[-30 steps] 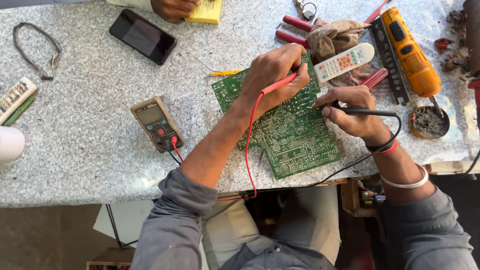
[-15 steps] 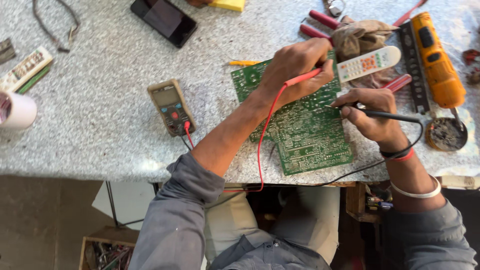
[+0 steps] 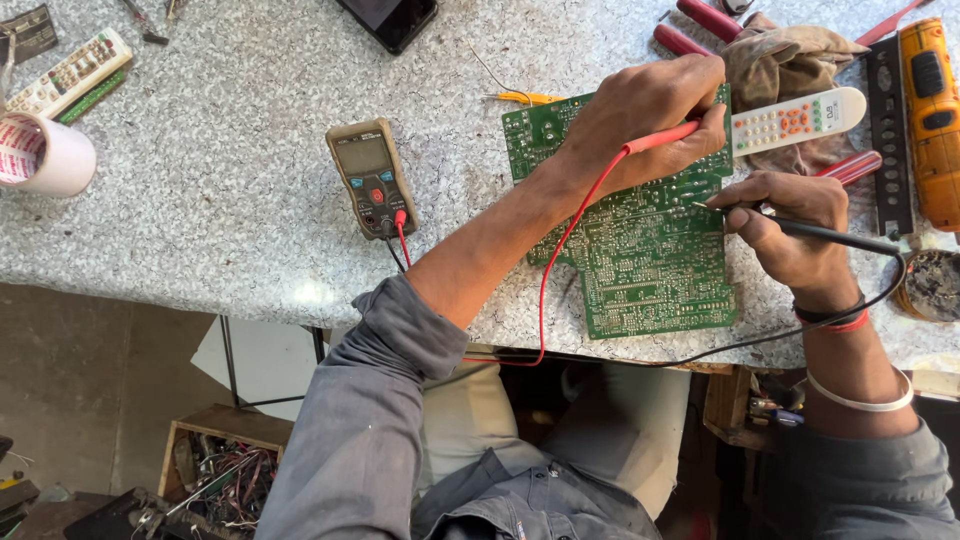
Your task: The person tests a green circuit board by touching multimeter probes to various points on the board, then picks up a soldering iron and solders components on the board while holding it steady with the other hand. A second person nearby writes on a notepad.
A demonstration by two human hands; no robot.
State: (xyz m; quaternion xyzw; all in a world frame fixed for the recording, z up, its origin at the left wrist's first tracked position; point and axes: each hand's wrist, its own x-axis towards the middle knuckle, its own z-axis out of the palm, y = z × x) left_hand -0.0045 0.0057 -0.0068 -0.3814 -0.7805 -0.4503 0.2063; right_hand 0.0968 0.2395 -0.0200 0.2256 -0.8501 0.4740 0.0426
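Left hand (image 3: 650, 105), right of centre in the upper frame, is clenched on the red probe (image 3: 660, 137), its tip hidden under the fingers on the green circuit board (image 3: 640, 250). Right hand (image 3: 790, 225), just to the right, grips the black probe (image 3: 830, 236) pen-fashion, tip touching the board's right edge. Against half a second ago, both hands keep their stations on the board; only the camera has swung, carrying everything rightward in frame. Judgement: probing continues at the same points. Both leads run to the multimeter (image 3: 370, 178), left of centre on the bench (image 3: 220, 200). A white remote (image 3: 795, 120) lies beside the left hand.
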